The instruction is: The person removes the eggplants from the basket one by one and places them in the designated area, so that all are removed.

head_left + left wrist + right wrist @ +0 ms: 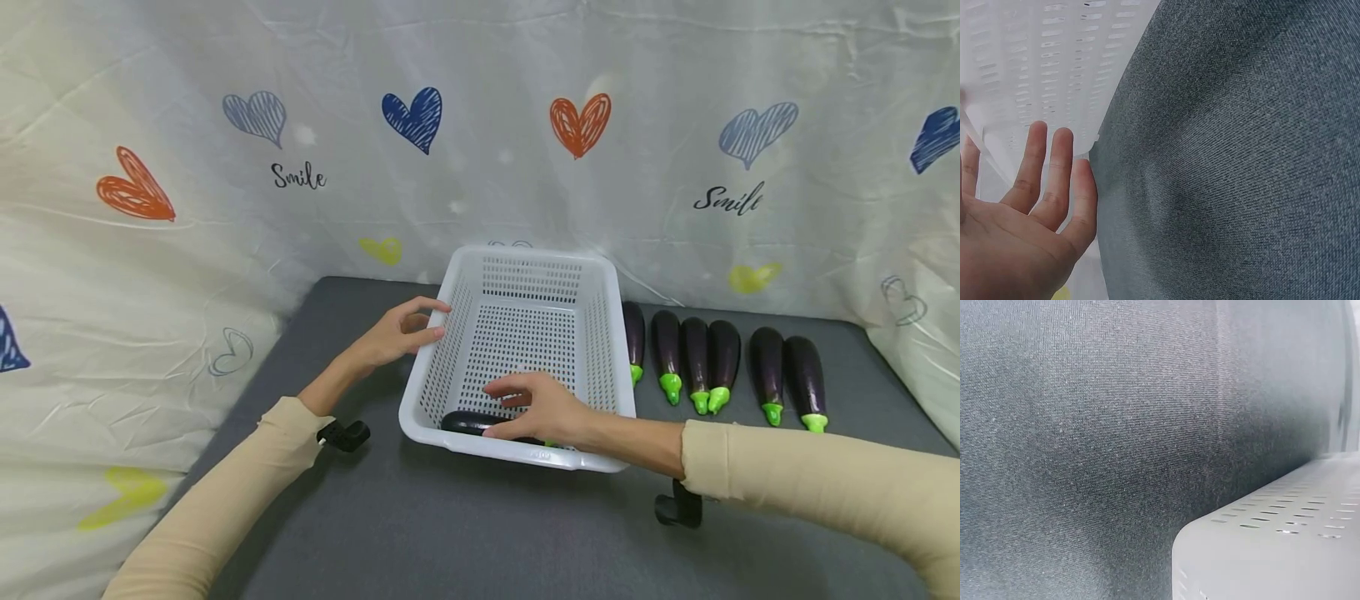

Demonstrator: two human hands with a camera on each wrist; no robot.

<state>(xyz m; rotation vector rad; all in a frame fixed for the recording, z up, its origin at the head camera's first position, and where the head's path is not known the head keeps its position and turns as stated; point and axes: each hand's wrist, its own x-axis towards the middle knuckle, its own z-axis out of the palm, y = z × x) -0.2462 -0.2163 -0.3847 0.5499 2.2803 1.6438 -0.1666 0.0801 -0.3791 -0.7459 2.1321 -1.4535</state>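
Observation:
A white perforated plastic basket (pixel 516 457) stands on the dark cloth-covered table. One dark purple eggplant (pixel 467 422) lies crosswise inside it along the near wall, its green stem end mostly hidden by the right hand. Over this eggplant is my right hand (pixel 551 408), fingers spread apart from the thumb, the thumb overlapping the eggplant's skin. My left hand (pixel 397 333) is at the basket's left rim, with thumb and index fingertips right at the edge. In the left wrist view, its loosely straight fingers (pixel 1060 162) extend beside the basket's outer wall (pixel 1054 75).
To the right of the basket several more eggplants (pixel 696 354) lie in a row, green stems toward me. A pale curtain (pixel 495 192) printed with hearts hangs behind the table (pixel 480 533). In the right wrist view a basket corner (pixel 1241 550) shows beside the cloth.

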